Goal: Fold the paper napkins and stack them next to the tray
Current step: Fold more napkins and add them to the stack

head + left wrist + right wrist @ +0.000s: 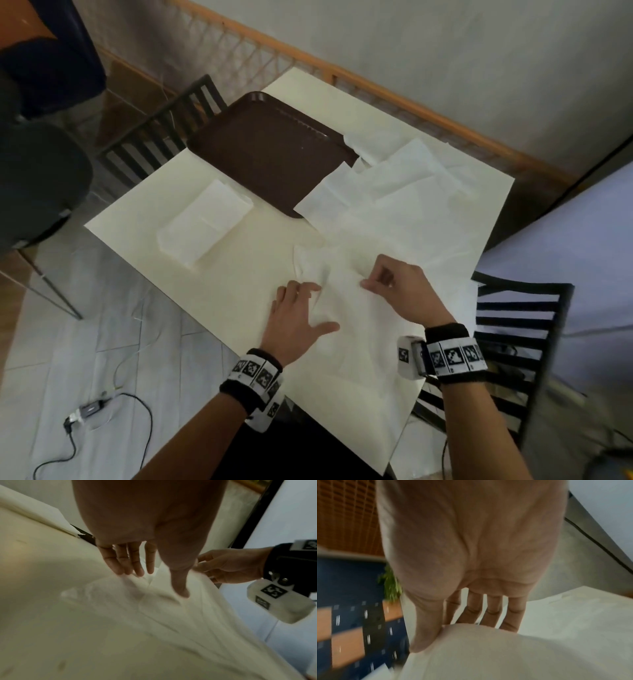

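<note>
Head view shows a cream surface (pixel 144 219) with a brown tray (pixel 260 150) at its far side. A stack of folded napkins (pixel 205 222) lies just beside the tray's near-left edge. Loose unfolded napkins (pixel 394 192) spread to the right of the tray, one overlapping its near-right corner. Nearer than the tray, the working napkin (pixel 346 308) lies crumpled between both hands. The left hand (pixel 294 318) rests on it with fingers spread and nearly straight, thumb pressing the paper. The right hand (pixel 397 287) pinches a raised fold of the same napkin between thumb and fingers. Black slatted chairs (pixel 513 342) stand around the surface.
</note>
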